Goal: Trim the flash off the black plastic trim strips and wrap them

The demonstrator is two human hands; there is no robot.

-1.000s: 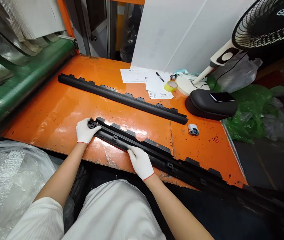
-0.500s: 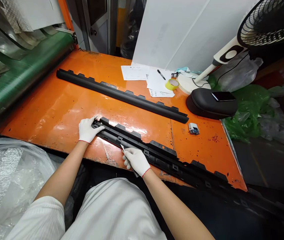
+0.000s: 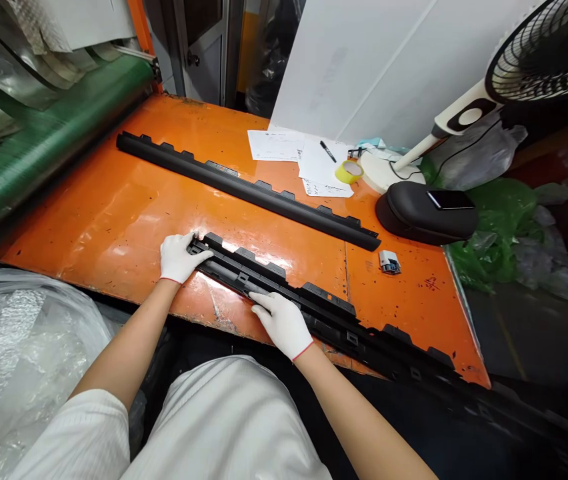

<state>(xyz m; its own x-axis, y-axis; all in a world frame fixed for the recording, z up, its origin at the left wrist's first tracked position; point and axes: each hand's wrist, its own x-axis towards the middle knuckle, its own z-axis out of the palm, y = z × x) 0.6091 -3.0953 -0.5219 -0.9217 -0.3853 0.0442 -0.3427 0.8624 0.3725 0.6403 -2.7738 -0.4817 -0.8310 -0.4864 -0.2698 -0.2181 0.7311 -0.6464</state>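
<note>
A long black plastic trim strip [image 3: 284,287] lies slantwise along the table's front edge, its clip side up and its right part reaching past the table. My left hand [image 3: 179,258], in a white glove, is closed round the strip's left end, thumb on top. My right hand [image 3: 284,323], also gloved, is on the strip right of a square clip hole, fingers pointing left. Its fingers are closed on a slim craft knife, which the hand now almost wholly hides. Farther back lies a second black trim strip [image 3: 244,189], smooth side showing, apart from both hands.
On the orange table [image 3: 129,220] are papers [image 3: 277,145], a marker [image 3: 328,151], yellow tape [image 3: 349,172], a small white-and-blue object [image 3: 389,262] and a black case [image 3: 404,213] bearing a phone [image 3: 450,199]. A fan [image 3: 464,117] stands behind; a green roller [image 3: 64,127] borders the left.
My right hand has turned palm-down and shifted slightly right; the knife, plainly seen before, is now hidden under it. My left hand keeps its grip. The whole view has shifted slightly.
</note>
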